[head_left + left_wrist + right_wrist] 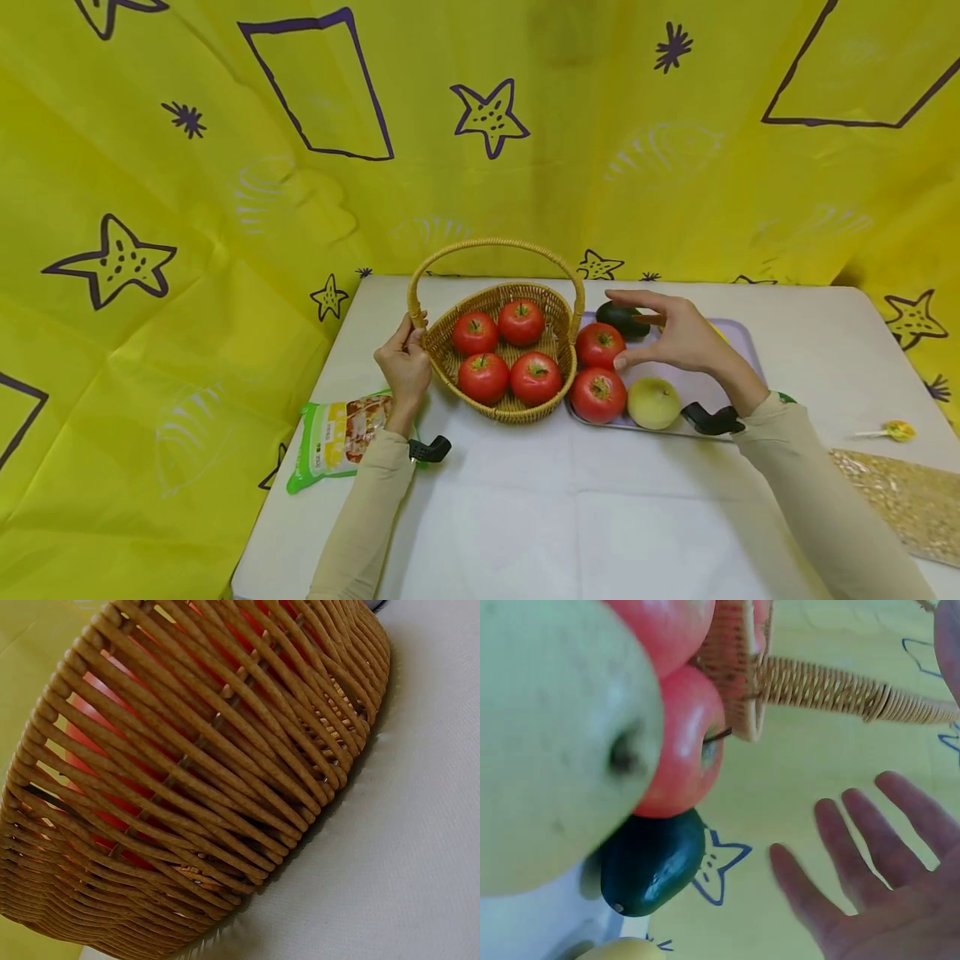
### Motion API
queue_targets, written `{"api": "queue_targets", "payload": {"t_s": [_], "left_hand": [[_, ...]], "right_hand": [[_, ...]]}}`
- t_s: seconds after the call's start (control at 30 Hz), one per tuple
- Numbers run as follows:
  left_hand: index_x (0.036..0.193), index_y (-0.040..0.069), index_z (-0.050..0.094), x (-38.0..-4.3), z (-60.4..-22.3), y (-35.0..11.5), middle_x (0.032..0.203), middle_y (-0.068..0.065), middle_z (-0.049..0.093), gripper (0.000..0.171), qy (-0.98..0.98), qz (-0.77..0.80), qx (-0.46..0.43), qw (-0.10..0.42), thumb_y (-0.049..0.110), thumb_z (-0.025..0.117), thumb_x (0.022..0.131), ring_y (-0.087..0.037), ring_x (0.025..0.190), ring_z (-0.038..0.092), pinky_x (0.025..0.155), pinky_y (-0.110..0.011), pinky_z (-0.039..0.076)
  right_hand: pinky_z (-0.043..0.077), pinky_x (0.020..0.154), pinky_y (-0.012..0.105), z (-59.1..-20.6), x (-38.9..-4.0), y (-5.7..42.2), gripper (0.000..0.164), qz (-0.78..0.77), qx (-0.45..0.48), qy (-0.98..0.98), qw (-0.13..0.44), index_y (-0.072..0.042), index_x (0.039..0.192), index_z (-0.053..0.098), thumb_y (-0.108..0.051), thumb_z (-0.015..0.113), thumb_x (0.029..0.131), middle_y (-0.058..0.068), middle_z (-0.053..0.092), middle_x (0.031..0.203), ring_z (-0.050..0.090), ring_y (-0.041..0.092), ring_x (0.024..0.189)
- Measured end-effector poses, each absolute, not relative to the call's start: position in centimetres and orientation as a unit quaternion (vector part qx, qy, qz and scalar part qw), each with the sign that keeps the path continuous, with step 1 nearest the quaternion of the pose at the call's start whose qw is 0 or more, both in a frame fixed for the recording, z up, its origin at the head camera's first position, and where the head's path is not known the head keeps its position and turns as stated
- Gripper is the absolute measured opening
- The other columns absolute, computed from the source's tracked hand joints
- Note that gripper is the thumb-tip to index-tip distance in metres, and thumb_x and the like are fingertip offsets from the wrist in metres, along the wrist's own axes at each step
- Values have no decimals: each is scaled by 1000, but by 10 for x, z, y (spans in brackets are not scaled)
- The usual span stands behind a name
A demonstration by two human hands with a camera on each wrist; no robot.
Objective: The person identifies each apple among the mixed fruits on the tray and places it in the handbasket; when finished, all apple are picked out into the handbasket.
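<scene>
My left hand grips the wicker basket where its arched handle joins the left rim. Several red apples lie inside; through the slats, the left wrist view shows a red apple. Over the tray hovers my right hand, thumb and fingers spread, holding nothing. Nearest its thumb is a red apple on the tray, with another apple in front. Beside them sit a pale green round fruit and a dark green avocado. In the right wrist view the right hand has straight fingers.
A green-and-white food packet lies left of the basket. At the right are a lollipop and a clear bag of grains. Something yellow lies near the avocado. A yellow patterned curtain hangs behind the white table.
</scene>
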State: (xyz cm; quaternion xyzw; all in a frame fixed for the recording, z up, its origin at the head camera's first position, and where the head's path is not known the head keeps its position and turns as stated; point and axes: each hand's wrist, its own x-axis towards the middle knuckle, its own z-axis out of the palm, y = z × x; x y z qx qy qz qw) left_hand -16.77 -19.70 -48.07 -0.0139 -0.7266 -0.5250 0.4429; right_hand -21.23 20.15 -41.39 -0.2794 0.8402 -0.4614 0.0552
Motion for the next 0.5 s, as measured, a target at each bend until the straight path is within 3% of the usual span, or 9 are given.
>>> {"api": "queue_targets", "payload": {"t_s": [0.17, 0.33, 0.5], "left_hand": [[122, -21, 68, -159, -465, -192, 106, -38, 73, 32, -726, -534, -13, 433, -25, 55, 93, -57, 94, 73, 86, -8, 56], [123, -21, 68, -157, -463, -191, 105, -38, 74, 33, -729, -534, -7, 429, -26, 55, 93, -56, 94, 74, 85, -7, 56], [123, -20, 68, -158, -464, -192, 106, -37, 74, 33, -729, -535, -8, 427, -25, 56, 93, -55, 95, 74, 86, -7, 56]], "right_hand": [[47, 113, 67, -418, -228, 203, 95, -454, -280, 838, 115, -9, 157, 53, -13, 98, 74, 18, 55, 158, 53, 44, 140], [48, 111, 65, -422, -241, 204, 94, -466, -277, 822, 172, -9, 161, 47, -11, 94, 79, 20, 50, 161, 48, 47, 146], [37, 120, 68, -425, -251, 202, 89, -455, -281, 823, 192, -5, 158, 50, -12, 94, 80, 24, 53, 158, 46, 46, 148]]}}
